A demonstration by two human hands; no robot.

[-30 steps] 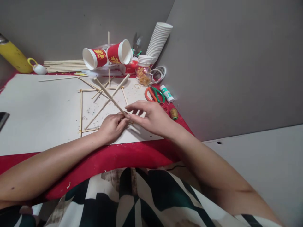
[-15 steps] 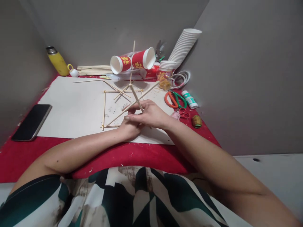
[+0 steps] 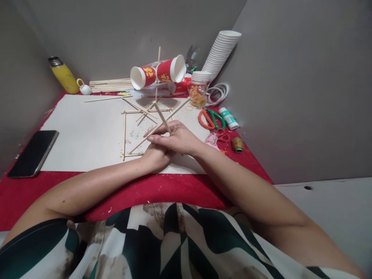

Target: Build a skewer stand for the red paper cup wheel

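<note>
"Where are the hands?"

"Together near the board's front edge. The bare right hand (image 3: 183, 138) lies across the bare left hand (image 3: 157, 158), its fingers partly bent."

"Gripping anything?"

"I can't tell. The right thumb and forefinger meet a slim, pale wooden stick (image 3: 180, 107) slanting up to the right, but whether they pinch it is unclear. The left fingers are hidden, so I can't judge those either."

"And the other stick there?"

"A thicker-looking pale wooden stick (image 3: 162, 116) rises steeply, crossing the slim one; its lower end disappears behind the right hand."

"What's around them?"

"A four-sided frame of thin wooden sticks (image 3: 124, 133), yellow ties at its visible corners, flat on a white rectangular board (image 3: 87, 131) over red cloth (image 3: 186, 190)."

"Further out?"

"To the right, orange-and-green-handled scissors (image 3: 209, 118) beside a white-and-green tube (image 3: 228, 118). To the left, a black phone (image 3: 33, 153). Behind, two red paper cups with gold print (image 3: 165, 71) lie sideways, and a yellow bottle (image 3: 64, 76) leans at far left."
</note>
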